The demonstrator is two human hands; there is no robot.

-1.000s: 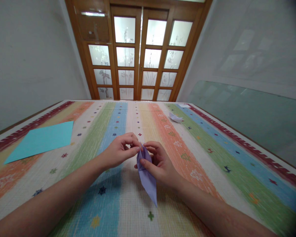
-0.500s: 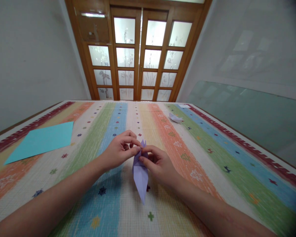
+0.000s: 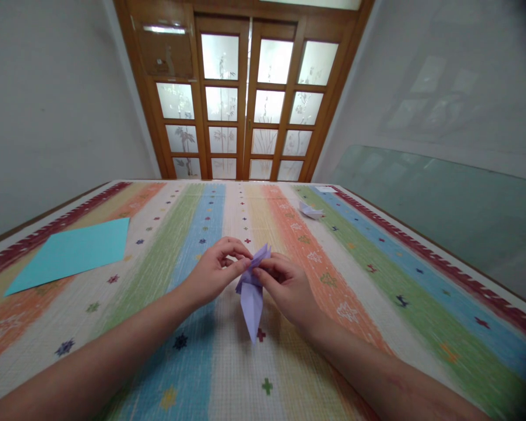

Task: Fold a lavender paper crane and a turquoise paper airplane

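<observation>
Slender folded purple paper (image 3: 252, 304) | pinched by left hand (image 3: 221, 268) and right hand (image 3: 288, 285) | lies between, long axis running near-to-far

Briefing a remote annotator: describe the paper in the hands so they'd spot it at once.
In front of the glass-paned wooden doors lies a striped tablecloth. Over its middle, the left hand and right hand pinch a lavender folded paper, its long point aimed at the wearer. Unlike the flat turquoise sheet at left and the paler folded paper farther off at right, it is held.
</observation>
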